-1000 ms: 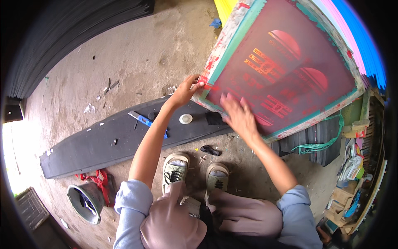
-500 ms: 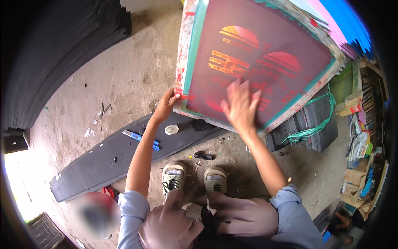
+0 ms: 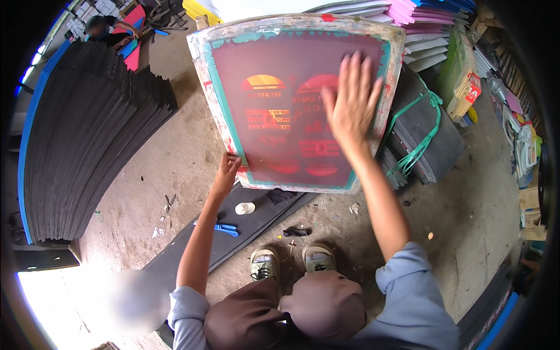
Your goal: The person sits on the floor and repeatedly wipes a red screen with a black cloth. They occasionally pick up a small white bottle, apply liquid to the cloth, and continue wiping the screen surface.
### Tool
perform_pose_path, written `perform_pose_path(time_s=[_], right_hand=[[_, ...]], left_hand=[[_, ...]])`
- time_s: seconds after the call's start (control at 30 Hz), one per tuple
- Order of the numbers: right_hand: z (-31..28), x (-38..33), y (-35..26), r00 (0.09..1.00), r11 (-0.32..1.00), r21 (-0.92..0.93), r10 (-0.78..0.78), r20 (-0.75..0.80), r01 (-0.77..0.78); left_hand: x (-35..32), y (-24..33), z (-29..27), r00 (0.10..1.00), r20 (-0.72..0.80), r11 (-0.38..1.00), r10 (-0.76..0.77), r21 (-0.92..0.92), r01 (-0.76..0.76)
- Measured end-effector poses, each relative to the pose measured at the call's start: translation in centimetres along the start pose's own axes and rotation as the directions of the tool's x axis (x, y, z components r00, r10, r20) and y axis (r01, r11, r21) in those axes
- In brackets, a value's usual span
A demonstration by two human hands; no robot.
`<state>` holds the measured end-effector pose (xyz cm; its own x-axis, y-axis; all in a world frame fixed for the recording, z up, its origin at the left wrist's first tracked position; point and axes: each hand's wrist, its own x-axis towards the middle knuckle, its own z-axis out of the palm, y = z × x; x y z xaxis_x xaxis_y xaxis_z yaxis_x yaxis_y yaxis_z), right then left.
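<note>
A screen-printing frame [image 3: 274, 61] stands tilted in front of me, its dark red mesh bordered with green tape and carrying orange and red printed shapes. My left hand [image 3: 227, 173] grips the frame's lower left corner, fingers closed round the paint-stained edge. Against the right part of the mesh, my right hand [image 3: 353, 108] lies flat, fingers stretched out and holding nothing. Below the frame, a small white bottle [image 3: 245, 208] and a blue-handled tool [image 3: 226, 229] rest on a long black foam sheet [image 3: 236, 248]. My left forearm partly covers the tool.
Tall stacked black sheets [image 3: 87, 140] stand at left. Bundled black sheets [image 3: 431, 146], tied with green cord [image 3: 417, 149], lie at right. Pink sheets [image 3: 396, 14] are piled behind the frame. Another person [image 3: 102, 32] handles coloured sheets at far left. Scraps litter the concrete floor [image 3: 131, 204].
The frame appears further left and more upright in view. My right hand has moved up over the mesh towards its right side. My left hand still holds the lower left corner.
</note>
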<state>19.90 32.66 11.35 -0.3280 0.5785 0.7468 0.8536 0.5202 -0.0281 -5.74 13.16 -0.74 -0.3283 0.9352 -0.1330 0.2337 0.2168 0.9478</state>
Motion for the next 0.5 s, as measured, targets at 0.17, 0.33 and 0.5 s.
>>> perform_pose_path(time_s=[0.17,0.33,0.5], right_hand=[[2.6,-17.1,0.3,0.613,0.649,-0.065,-0.675,0.410,0.758],[1.5,-5.8,0.5,0.788,0.826,0.046,-0.551,0.274,0.561],[0.1,2.5,-3.0,0.996,0.995,0.038,-0.088,0.011,0.088]], left_hand=[[-1.1,-0.7,2.1,0.987,-0.130,0.990,0.090,-0.095,-0.103],[-2.3,-1.8,1.7,0.980,-0.158,0.992,0.125,0.046,-0.119],[-2.0,-2.6,2.5,0.966,-0.227,0.991,0.125,0.069,-0.112]])
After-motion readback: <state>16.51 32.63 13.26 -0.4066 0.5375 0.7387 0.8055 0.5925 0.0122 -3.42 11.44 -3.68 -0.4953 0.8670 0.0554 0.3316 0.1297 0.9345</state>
